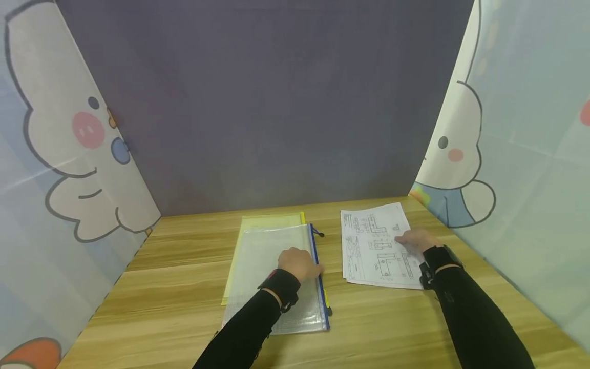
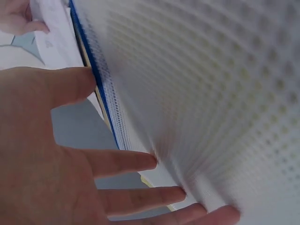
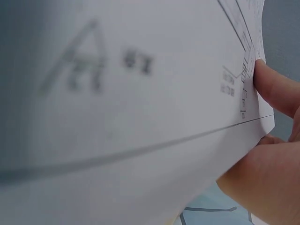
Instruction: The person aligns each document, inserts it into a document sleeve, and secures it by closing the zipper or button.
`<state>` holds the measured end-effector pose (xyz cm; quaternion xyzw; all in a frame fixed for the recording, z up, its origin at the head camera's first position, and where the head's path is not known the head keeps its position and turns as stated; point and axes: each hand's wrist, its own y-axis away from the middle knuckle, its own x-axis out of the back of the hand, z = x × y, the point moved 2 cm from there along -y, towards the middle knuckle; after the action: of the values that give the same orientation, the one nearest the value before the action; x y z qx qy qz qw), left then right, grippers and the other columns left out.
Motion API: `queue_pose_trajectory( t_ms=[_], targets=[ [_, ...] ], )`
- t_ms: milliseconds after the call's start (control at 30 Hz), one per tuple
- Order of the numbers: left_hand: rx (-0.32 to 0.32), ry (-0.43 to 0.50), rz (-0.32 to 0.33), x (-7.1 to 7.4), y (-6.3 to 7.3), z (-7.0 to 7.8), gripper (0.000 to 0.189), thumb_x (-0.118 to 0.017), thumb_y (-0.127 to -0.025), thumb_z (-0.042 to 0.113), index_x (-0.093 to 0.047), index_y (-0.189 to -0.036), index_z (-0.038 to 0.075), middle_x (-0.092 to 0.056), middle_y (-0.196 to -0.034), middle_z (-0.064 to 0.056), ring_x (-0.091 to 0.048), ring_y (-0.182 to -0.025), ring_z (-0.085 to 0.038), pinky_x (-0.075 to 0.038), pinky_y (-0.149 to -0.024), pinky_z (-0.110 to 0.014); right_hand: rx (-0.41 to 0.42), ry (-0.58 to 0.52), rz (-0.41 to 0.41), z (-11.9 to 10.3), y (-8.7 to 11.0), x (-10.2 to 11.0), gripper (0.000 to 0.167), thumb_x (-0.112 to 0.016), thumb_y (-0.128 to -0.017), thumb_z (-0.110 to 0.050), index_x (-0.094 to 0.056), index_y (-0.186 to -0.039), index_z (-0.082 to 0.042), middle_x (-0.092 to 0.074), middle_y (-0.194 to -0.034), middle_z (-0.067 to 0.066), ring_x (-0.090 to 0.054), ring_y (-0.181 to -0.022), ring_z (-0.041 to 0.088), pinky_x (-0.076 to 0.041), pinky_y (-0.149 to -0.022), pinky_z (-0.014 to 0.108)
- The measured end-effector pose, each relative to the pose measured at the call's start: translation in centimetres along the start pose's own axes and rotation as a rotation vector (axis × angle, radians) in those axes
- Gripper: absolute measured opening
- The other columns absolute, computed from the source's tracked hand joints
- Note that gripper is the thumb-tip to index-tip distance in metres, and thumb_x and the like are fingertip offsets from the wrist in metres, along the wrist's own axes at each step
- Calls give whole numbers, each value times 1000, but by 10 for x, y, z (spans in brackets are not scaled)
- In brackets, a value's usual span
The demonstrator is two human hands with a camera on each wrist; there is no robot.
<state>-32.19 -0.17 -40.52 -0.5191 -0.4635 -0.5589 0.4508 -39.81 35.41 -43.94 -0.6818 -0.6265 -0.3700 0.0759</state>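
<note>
A clear mesh zipper pouch (image 1: pixel 272 246) with a blue zipper edge lies flat on the wooden table, partly over a yellow-edged pouch (image 1: pixel 272 220). My left hand (image 1: pixel 298 264) rests on the clear pouch near its zipper side. In the left wrist view, the fingertips of that hand (image 2: pixel 56 150) touch the mesh and the thumb lies against the blue zipper, the fingers nearly straight. To the right, my right hand (image 1: pixel 418 241) holds the right edge of a small stack of paper sheets (image 1: pixel 371 246) printed with technical drawings. The right wrist view shows the paper (image 3: pixel 164 93) bending at the fingers.
Zipper pulls (image 1: pixel 320 233) stick out at the pouches' right side. A dark grey panel (image 1: pixel 286 102) stands behind the wooden table (image 1: pixel 175 277). Cartoon-printed cloth (image 1: pixel 521 128) borders both sides, close to my right arm.
</note>
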Motion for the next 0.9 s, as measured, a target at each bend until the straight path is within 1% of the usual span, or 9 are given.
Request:
queue_pose_trajectory(
  t_ms=[167, 200, 433, 600, 667, 733, 767, 833, 900],
  targets=[
    [-7, 35, -34, -5, -8, -1, 55, -57, -93, 49, -42, -52, 16, -44, -55, 1, -44, -54, -16, -37, -50, -30, -8, -6, 18, 1, -3, -3, 61, -62, -98, -29, -48, -135, 18, -54, -121, 30, -54, -106, 41, -42, -101, 53],
    [-4, 36, -39, -5, -9, -1, 55, -57, -94, 49, -41, -52, 17, -43, -54, 1, -43, -53, -16, -36, -49, -29, -6, -5, 21, 1, -3, -3, 60, -62, -99, -28, -49, -134, 18, -55, -119, 29, -55, -104, 40, -43, -100, 52],
    [36, 77, -67, -5, -14, 2, 50, -57, -94, 46, -45, -56, 16, -46, -58, -1, -46, -54, -17, -36, -48, -29, 11, 39, 11, 4, -3, -2, 63, -60, -99, -31, -47, -135, 19, -54, -117, 29, -55, -102, 39, -42, -99, 53],
    [63, 103, -86, -4, -16, 4, 49, -57, -96, 45, -49, -58, 15, -49, -61, -2, -49, -57, -18, -40, -50, -29, -12, 48, 9, 6, -4, -3, 61, -59, -99, -32, -49, -134, 19, -54, -115, 28, -54, -102, 40, -42, -99, 54],
    [80, 113, -86, -3, -15, 6, 46, -58, -96, 43, -56, -62, 13, -55, -64, -4, -55, -61, -20, -46, -55, -31, -12, 66, 9, 6, -5, -3, 62, -59, -99, -31, -49, -133, 19, -54, -115, 29, -53, -103, 41, -41, -100, 55],
    [102, 123, -72, -3, -15, 10, 41, -60, -94, 41, -68, -74, 5, -66, -78, -9, -65, -76, -26, -54, -70, -39, 2, 100, 11, 4, -4, -3, 61, -58, -99, -31, -49, -131, 20, -53, -115, 29, -53, -102, 41, -41, -101, 55],
    [116, 127, -62, -3, -15, 12, 40, -62, -93, 40, -71, -81, 3, -69, -84, -13, -67, -82, -30, -55, -78, -45, 10, 115, 16, 3, -4, -3, 60, -57, -99, -31, -50, -130, 20, -54, -115, 30, -53, -102, 42, -41, -101, 56],
    [147, 119, -54, -4, -15, 16, 45, -62, -91, 39, -75, -100, -3, -72, -106, -21, -67, -103, -40, -52, -93, -56, 32, 134, 25, 1, -2, -3, 60, -58, -98, -30, -51, -128, 21, -54, -115, 31, -53, -102, 42, -42, -101, 56],
    [181, 113, -48, -6, -15, 20, 52, -62, -91, 39, -72, -116, -6, -66, -123, -27, -60, -119, -49, -45, -101, -64, 36, 129, 32, 0, -1, -4, 59, -58, -98, -30, -51, -127, 21, -54, -116, 32, -53, -102, 43, -41, -102, 57]
  ],
)
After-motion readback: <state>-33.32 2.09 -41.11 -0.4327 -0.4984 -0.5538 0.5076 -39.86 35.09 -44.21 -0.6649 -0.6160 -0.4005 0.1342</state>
